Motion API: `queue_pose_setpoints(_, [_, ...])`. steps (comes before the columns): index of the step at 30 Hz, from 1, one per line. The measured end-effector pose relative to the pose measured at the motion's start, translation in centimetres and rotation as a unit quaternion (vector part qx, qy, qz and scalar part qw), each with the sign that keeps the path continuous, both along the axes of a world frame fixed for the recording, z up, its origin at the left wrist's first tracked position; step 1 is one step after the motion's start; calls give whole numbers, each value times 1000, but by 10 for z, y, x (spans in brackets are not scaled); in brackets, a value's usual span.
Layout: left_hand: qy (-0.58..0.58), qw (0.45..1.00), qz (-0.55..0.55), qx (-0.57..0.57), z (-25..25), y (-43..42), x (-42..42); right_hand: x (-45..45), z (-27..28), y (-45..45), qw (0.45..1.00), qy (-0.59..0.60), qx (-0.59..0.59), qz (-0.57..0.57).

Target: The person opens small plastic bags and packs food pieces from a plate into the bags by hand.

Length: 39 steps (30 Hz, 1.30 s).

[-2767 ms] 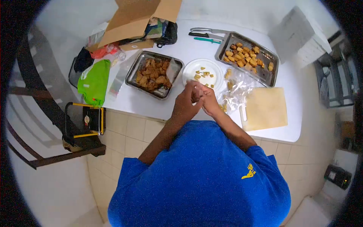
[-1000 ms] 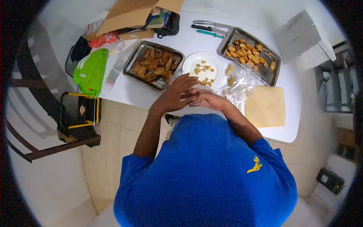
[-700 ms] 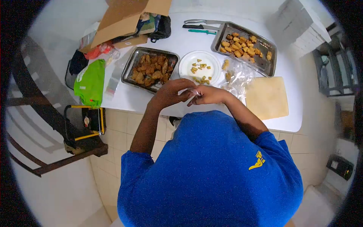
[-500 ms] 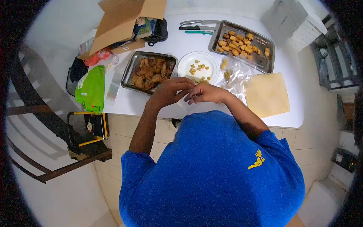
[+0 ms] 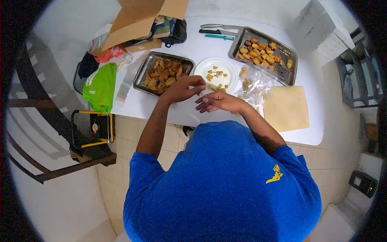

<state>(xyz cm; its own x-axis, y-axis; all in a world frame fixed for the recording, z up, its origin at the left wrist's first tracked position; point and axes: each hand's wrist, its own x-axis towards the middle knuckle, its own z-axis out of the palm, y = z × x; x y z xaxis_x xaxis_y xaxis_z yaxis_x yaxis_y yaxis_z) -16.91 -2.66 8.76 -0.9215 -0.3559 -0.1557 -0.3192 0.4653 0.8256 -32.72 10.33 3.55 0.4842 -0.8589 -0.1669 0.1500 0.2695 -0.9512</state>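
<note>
Near table edge (image 5: 139, 114), left hand (image 5: 181, 89), right hand (image 5: 226, 101), plate (image 5: 231, 74) beyond

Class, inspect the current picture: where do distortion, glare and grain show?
Head view: black, rounded border suggests wide-lens distortion; same head view: white glints on the clear plastic bag; head view again: speckled grain across the blue shirt.

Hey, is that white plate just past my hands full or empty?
Neither: small yellowish pieces lie scattered on the white plate, with plenty of its surface showing bare around them.
</note>
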Motion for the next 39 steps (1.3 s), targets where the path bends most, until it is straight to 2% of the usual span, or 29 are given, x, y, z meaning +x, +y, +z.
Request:
queue_pose_setpoints(4, [-2,994,-43,-101,7,12,-9,5,-7,-4,993,41,-79,73])
queue_pose_setpoints(7, [100,971,79,-201,-18,3,4,4,-6,-2,1000,17,19,12])
queue_pose_setpoints(8, [52,978,131,-151,-27,-5,18,1,-8,-1,1000,19,20,-1])
queue_pose_setpoints(9, [94,971,211,-56,-42,-10,33,-3,-10,1,999,21,21,-16])
queue_pose_setpoints(11, [167,909,357,137,-80,-9,61,-9,-12,6,998,-8,37,-42])
queue_pose_setpoints(13, [219,873,362,244,-127,14,79,-13,-7,12,994,-64,66,-57])
queue_pose_setpoints(14, [245,847,367,296,-139,24,81,-15,-8,13,987,-132,58,-65])
queue_pose_setpoints(16, [258,787,290,479,-137,41,68,-15,-13,14,961,-265,47,-69])
queue_pose_setpoints(17, [263,743,249,562,-134,50,65,-14,-17,14,959,-271,49,-67])
queue_pose_setpoints(20, [240,827,229,453,-128,44,56,-10,-28,12,958,-273,55,-63])
queue_pose_setpoints(23, [290,749,256,538,-132,37,76,-9,-17,14,955,-277,85,-60])
queue_pose_setpoints(24, [252,793,305,463,-127,37,78,-9,-15,15,955,-275,92,-59])
queue_pose_setpoints(26, [247,784,340,456,-105,38,82,-8,-14,18,954,-273,109,-62])
queue_pose_setpoints(28, [250,771,388,440,-103,39,84,-6,-17,20,949,-287,112,-68])
queue_pose_setpoints(31, [255,813,400,337,-107,30,86,-5,-23,23,948,-286,112,-86])
queue_pose_setpoints(33, [190,864,453,111,-91,33,79,-2,-28,24,947,-284,115,-98])
queue_pose_setpoints(34, [151,871,468,-6,-76,37,71,1,-31,24,946,-285,117,-104])
queue_pose_setpoints(36, [148,922,307,-182,-53,50,59,8,-35,23,931,-323,132,-107])
queue_pose_setpoints(37, [143,928,219,-264,-45,58,53,12,-38,23,917,-357,146,-104])
queue_pose_setpoints(39, [-7,953,93,-288,-38,79,38,20,-47,25,896,-408,157,-83])
